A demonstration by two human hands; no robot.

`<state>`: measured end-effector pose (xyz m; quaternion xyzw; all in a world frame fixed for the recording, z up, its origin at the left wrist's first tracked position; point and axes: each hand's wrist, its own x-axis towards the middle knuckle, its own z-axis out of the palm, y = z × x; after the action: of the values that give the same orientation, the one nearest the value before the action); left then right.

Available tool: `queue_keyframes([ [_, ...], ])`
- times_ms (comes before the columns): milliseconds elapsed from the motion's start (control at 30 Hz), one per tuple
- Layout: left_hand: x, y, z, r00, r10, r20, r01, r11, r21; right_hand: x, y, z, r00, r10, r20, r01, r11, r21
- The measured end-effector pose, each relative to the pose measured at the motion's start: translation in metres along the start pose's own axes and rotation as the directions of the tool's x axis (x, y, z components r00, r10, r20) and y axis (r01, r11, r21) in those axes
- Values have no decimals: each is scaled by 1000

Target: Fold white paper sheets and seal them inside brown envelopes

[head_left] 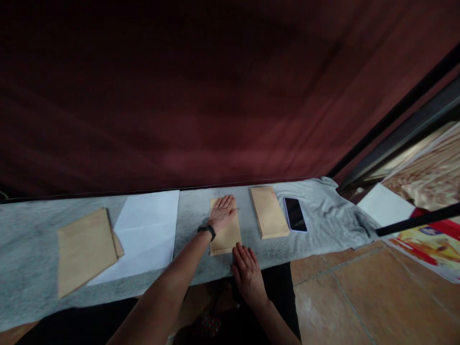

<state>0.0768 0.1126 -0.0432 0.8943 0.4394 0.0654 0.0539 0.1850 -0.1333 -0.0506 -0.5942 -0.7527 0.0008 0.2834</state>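
Note:
In front of me a brown paper envelope lies flat on a grey cloth-covered surface. My left hand rests palm down across its upper part, fingers stretched out, with a dark band on the wrist. At the envelope's lower right corner is my right hand, its fingers extended and the tips at the paper's edge. To the right a neat stack of brown envelopes lies on the cloth. What lies under my left palm is hidden.
A phone lies right of the stack. On the left are large white sheets and folded brown paper overlapping them. A dark red curtain hangs behind. At right stand black bars and a colourful printed box above the tiled floor.

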Motion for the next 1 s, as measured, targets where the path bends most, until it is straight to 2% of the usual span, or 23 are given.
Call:
queue_keyframes([
  [333,-31,-2,5,987,161,8,-160,987,-33,0,-1,0,1000,11,20,-10,1000,-25],
  [567,-62,6,2,974,223,51,-218,972,-84,-2,0,4,1000,2,11,-1,999,-32],
  [1000,-126,38,-15,960,251,122,-236,963,-130,-6,4,9,1000,-13,6,13,1000,-16],
])
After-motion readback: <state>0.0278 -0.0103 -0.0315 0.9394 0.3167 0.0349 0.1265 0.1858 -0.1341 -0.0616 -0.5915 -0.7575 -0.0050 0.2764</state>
